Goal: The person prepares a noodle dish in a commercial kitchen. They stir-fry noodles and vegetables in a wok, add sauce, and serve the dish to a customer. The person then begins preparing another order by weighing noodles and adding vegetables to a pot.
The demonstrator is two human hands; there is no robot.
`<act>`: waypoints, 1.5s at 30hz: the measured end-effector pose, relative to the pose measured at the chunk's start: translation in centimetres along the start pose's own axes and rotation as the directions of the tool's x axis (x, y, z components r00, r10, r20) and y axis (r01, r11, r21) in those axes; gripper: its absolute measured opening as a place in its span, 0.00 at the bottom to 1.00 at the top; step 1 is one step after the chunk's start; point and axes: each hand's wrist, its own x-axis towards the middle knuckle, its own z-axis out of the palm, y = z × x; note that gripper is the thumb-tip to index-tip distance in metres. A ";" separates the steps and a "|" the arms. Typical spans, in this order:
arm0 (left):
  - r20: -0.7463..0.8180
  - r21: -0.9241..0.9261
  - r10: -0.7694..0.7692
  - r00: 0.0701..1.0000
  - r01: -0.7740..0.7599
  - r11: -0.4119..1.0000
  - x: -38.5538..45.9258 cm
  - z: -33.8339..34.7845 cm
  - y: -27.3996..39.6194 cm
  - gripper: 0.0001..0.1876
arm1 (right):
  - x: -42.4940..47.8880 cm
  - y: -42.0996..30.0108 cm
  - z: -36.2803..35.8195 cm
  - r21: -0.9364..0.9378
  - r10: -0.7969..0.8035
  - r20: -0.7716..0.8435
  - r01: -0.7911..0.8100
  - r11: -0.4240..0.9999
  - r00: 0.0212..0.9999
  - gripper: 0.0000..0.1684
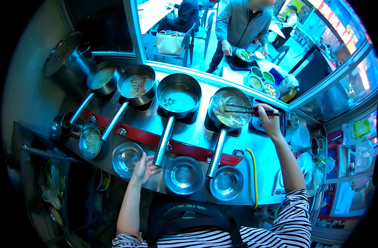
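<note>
My right hand (267, 119) is closed on a pair of dark chopsticks (254, 110), whose tips dip into the rightmost saucepan (223, 126), among wide noodles in broth. That pan's metal handle (217, 154) points towards me, untouched. My left hand (145, 167) has its fingers spread beside the handle end (160, 156) of the neighbouring saucepan (178, 77), which holds a pale liquid with dark bits; whether the fingertips touch the handle I cannot tell. Empty metal bowls (183, 175) (226, 183) (123, 158) line the counter's near edge. Another metal bowl (92, 143) contains thin pale noodles.
Farther left stand a saucepan with reddish broth (137, 85), one with cloudy broth (101, 78) and a tall lidded pot (66, 59). A yellow hose (255, 176) and a scale (279, 185) lie right. Beyond the window frame, a person (243, 24) handles a dark bowl (243, 57) near topping containers.
</note>
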 end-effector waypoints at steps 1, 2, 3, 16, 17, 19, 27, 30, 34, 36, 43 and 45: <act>0.055 -0.009 -0.001 0.998 0.001 1.000 -0.2 1.0 1.2 0.31 | -0.4 -0.2 -0.2 -0.018 0.022 0.067 -0.020 1.000 0.998 0.13; 0.147 -0.018 -0.018 0.989 0.021 1.000 0.0 1.3 2.2 0.33 | -0.7 -0.5 -0.4 0.020 0.074 0.090 -0.076 0.997 0.993 0.12; 0.170 0.013 -0.011 0.985 0.009 1.000 0.1 2.6 3.0 0.33 | -0.8 -1.0 -1.4 -0.021 0.114 0.070 -0.113 0.993 0.991 0.12; 0.275 0.408 -0.052 0.960 -0.067 0.910 2.7 5.4 4.3 0.15 | -5.7 -4.1 4.7 -0.583 -0.247 0.166 0.297 0.756 0.955 0.07; 0.316 0.366 -0.075 0.946 -0.048 0.929 2.9 4.9 4.4 0.16 | -6.0 -3.7 5.0 -0.592 -0.270 0.230 0.354 0.724 0.935 0.07; 0.358 0.335 -0.117 0.926 -0.011 0.942 3.1 3.0 4.3 0.17 | -6.3 -5.0 6.4 -0.621 -0.189 0.219 0.287 0.730 0.957 0.07; 0.150 0.345 -0.181 0.972 0.120 0.931 -1.0 -6.7 5.5 0.20 | -5.3 -7.4 6.7 -0.628 -0.205 0.195 0.282 0.725 0.959 0.05; -0.047 0.292 -0.043 0.998 0.055 0.955 -3.6 -11.6 5.6 0.17 | -5.5 -5.6 8.0 -0.656 -0.099 0.395 0.356 0.665 0.913 0.09; -0.267 0.263 0.159 0.950 -0.087 0.961 -7.7 -18.8 5.0 0.15 | -6.4 -3.1 7.9 -0.674 -0.002 0.539 0.433 0.598 0.842 0.16; -0.378 0.217 0.231 0.896 -0.157 0.964 -10.0 -21.5 4.8 0.14 | -6.1 -1.6 6.7 -0.662 0.064 0.584 0.429 0.615 0.809 0.18; -0.626 0.206 0.391 0.675 -0.341 0.917 -19.4 -31.3 6.8 0.11 | -5.7 -2.0 4.9 -0.774 0.322 0.357 0.085 0.627 0.877 0.27; -0.679 0.315 0.490 0.547 -0.386 0.867 -23.0 -34.3 9.2 0.10 | -5.5 -3.9 6.4 -0.794 0.250 0.291 0.087 0.601 0.924 0.24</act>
